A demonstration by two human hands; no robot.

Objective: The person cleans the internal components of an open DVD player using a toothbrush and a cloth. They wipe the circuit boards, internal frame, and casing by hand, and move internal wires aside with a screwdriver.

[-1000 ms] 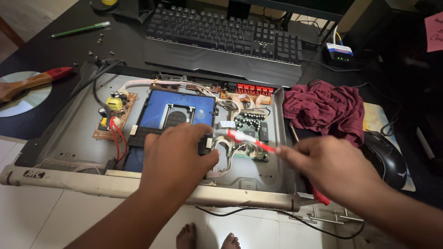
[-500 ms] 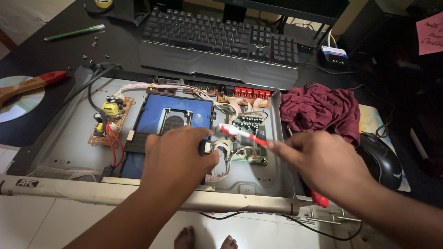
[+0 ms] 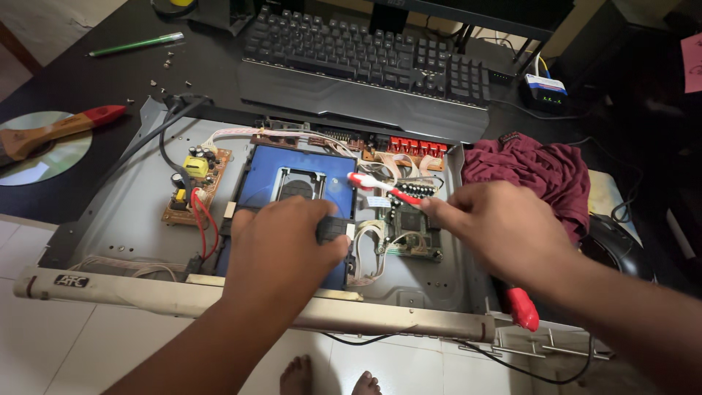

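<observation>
An opened disc player (image 3: 131, 219), its lid off and its grey metal tray bare, lies across the near edge of a dark table (image 3: 95, 80), with a pale front panel (image 3: 219, 296) running along the side closest to the camera. At far left on the table, a shiny disc (image 3: 40, 157) sits under a brush with a wooden handle and red tip (image 3: 58, 130), and a green pen (image 3: 135, 44) lies further back beside a few loose screws (image 3: 164, 69). Inside the player, a small brown power board (image 3: 194, 186) with a yellow part and red wires stands at the left, next to a blue drive unit (image 3: 292, 183) in the middle. The left hand (image 3: 281, 249) rests on the near part of the blue unit, fingers curled and pinching a small black connector (image 3: 335, 228) at its right edge. Just right of that lies a green circuit board (image 3: 413, 230) with white ribbon cables. The right hand (image 3: 504, 230) is closed around a red-and-white toothbrush (image 3: 384, 189), whose head points left over the circuit board while the red handle end shows below the wrist. A maroon cloth (image 3: 534, 172) is bunched at the player's right end, with a black mouse (image 3: 618, 245) just beyond. A black keyboard (image 3: 373, 62) lies behind the player.
</observation>
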